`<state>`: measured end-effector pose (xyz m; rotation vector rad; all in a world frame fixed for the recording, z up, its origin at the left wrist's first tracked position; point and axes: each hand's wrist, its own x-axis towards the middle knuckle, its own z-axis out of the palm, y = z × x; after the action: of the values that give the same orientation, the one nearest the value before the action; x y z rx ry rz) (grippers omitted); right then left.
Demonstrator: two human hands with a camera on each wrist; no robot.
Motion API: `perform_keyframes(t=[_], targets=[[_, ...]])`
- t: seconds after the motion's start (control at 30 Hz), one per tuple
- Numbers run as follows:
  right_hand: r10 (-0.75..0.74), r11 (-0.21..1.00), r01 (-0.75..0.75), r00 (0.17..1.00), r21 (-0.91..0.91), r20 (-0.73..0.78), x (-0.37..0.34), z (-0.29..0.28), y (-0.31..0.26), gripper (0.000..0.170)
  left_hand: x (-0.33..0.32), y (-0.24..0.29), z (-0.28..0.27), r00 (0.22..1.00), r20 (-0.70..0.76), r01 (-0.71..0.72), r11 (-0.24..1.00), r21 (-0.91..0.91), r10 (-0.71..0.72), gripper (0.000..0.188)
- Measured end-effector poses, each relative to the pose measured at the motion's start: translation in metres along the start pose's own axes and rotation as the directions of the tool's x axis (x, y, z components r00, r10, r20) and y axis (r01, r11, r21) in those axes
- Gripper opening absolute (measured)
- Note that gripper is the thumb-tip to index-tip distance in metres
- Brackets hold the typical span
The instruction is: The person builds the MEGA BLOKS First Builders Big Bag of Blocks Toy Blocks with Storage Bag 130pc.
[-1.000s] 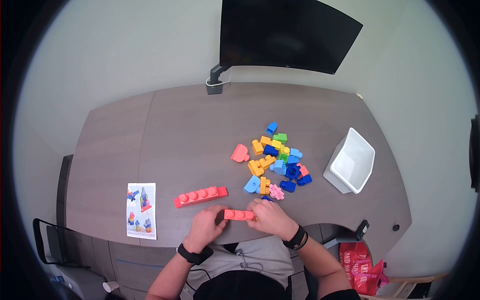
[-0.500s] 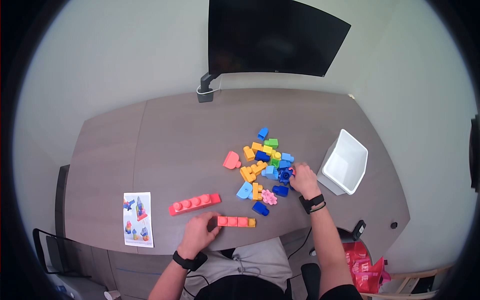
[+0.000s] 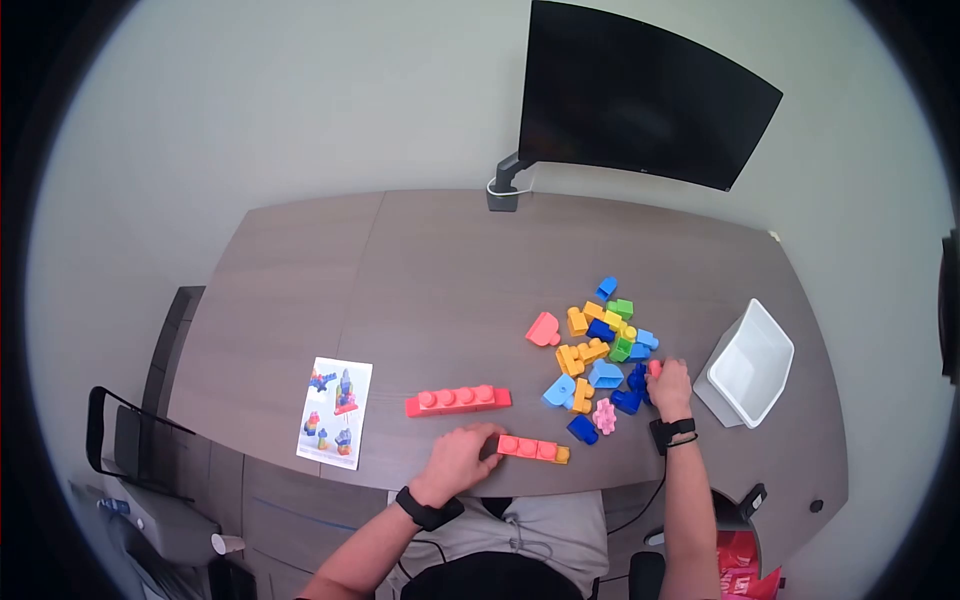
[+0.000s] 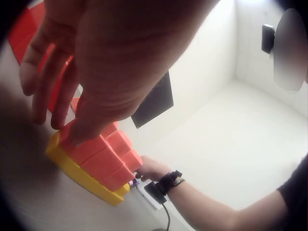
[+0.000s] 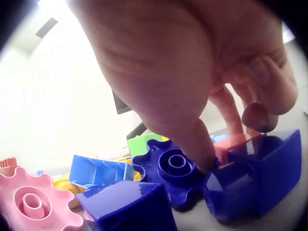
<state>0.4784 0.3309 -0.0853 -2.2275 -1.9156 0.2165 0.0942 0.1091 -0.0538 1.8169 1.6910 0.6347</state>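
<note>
In the head view my left hand is at the left end of a row of red bricks fixed on a long yellow brick. Its thumb touches the red bricks in the left wrist view, with the other fingers loosely extended beyond. At the right side of the loose pile, my right hand reaches down and pinches a small red brick between thumb and fingers, partly hidden by them. Beside that thumb are a dark blue gear and dark blue bricks.
A long red base with studs lies left of the pile, and a printed picture sheet farther left. A pink gear and several coloured bricks make up the pile. The white bin stands at right, the monitor behind.
My right hand has left the red-and-yellow assembly and moved right to the red brick in the pile. My left hand has stayed at the assembly's left end. The head view has shifted.
</note>
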Motion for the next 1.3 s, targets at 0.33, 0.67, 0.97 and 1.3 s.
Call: perform_keyframes(t=[0.33,0.67,0.97,1.3], targets=[[-0.302,0.84,0.353,0.935,0.411,-0.186,-0.076,-0.07,-0.029,0.034,-0.006,-0.008,-0.004,0.999,-0.035,0.027,1.0,-0.003,-0.027,0.037],[-0.623,0.701,0.494,0.775,0.515,0.105,-0.168,-0.065,-0.071,0.038,-0.005,-0.005,-0.01,0.998,-0.008,0.066,0.998,0.02,-0.065,0.039],[-0.672,0.621,0.53,0.739,0.578,0.045,-0.175,-0.026,-0.081,0.039,-0.003,-0.003,-0.01,0.999,-0.05,0.018,0.998,0.053,-0.016,0.034],[-0.674,0.552,0.49,0.738,0.675,0.016,-0.18,0.0,-0.087,0.039,0.006,-0.002,-0.01,0.997,0.011,-0.074,0.988,0.136,0.073,0.035]])
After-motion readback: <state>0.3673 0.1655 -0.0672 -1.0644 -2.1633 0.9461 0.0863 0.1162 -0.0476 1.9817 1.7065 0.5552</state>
